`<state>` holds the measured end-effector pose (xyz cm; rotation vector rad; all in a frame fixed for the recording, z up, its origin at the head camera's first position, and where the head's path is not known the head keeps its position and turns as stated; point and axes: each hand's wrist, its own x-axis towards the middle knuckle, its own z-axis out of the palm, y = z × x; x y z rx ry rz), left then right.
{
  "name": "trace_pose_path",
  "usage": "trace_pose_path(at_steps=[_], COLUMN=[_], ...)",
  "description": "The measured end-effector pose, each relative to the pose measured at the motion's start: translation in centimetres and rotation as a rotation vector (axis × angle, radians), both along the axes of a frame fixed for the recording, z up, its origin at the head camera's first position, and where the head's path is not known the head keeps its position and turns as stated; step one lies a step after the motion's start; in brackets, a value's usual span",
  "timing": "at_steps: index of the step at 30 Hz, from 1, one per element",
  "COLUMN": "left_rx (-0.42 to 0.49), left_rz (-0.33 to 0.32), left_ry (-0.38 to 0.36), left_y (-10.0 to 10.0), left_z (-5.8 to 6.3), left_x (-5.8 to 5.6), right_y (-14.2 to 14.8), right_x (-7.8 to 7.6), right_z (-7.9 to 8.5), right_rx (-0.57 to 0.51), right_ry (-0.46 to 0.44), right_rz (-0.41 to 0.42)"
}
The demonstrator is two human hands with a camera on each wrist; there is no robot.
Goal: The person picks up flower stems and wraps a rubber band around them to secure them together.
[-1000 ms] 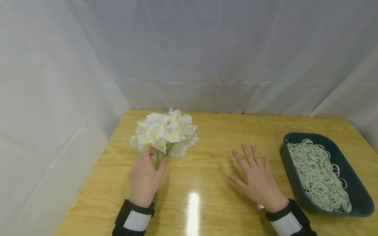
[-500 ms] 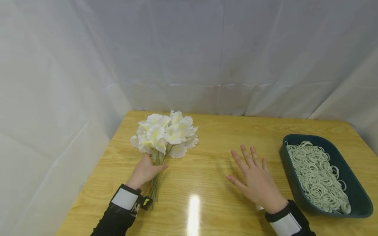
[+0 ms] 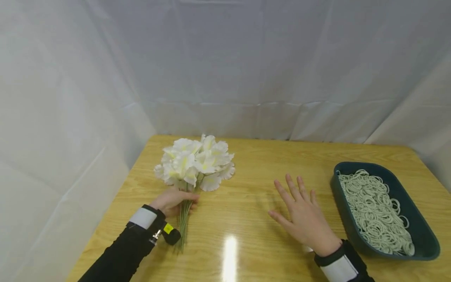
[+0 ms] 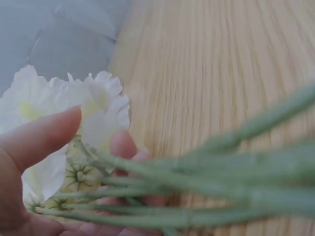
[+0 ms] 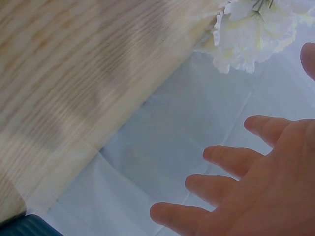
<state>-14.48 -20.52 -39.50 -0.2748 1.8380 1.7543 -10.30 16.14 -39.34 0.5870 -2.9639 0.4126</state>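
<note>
A bunch of white flowers [image 3: 197, 162] with yellow centres lies at the left of the table, blooms toward the back. My left hand [image 3: 172, 200] holds its thin green stems [image 3: 184, 225] just below the blooms, thumb across the top and fingers underneath. Close up in the left wrist view, the stems [image 4: 197, 191] pass between the thumb [image 4: 49, 132] and the fingertips. My right hand [image 3: 304, 215] is spread flat over the table with nothing in it, between the flowers and the tray. Its separated fingers [image 5: 231, 160] show in the right wrist view.
A dark teal tray [image 3: 428, 239] full of pale green rubber-band-like rings [image 3: 377, 211] stands on the right side of the wooden table [image 3: 253, 188]. White sheeting [image 3: 225, 66] hangs behind the table and along its left side.
My left wrist has swung outward to the left and turned, so the stems' lower ends now show. The flowers have hardly moved. My right hand stays spread in about the same place.
</note>
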Motion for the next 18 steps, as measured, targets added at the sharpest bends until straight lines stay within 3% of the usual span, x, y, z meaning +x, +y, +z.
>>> trace_pose_path(at_steps=[3,6,18], left_rx=[0.114,0.137,0.256], left_rz=[-0.002,0.024,0.179], left_ry=[-0.071,-0.1,-0.115], left_y=[0.0,0.5,2.9], left_z=[-0.4,-0.8,-2.1], left_x=[-0.1,-0.4,-0.3], right_y=[0.0,0.1,0.3], right_x=[0.0,0.0,-0.2], right_z=[0.0,-0.1,-0.3], right_rx=[-0.003,-0.009,-0.029], right_ry=[-0.004,-0.009,-0.019], right_rz=[-0.001,-0.005,-0.014])
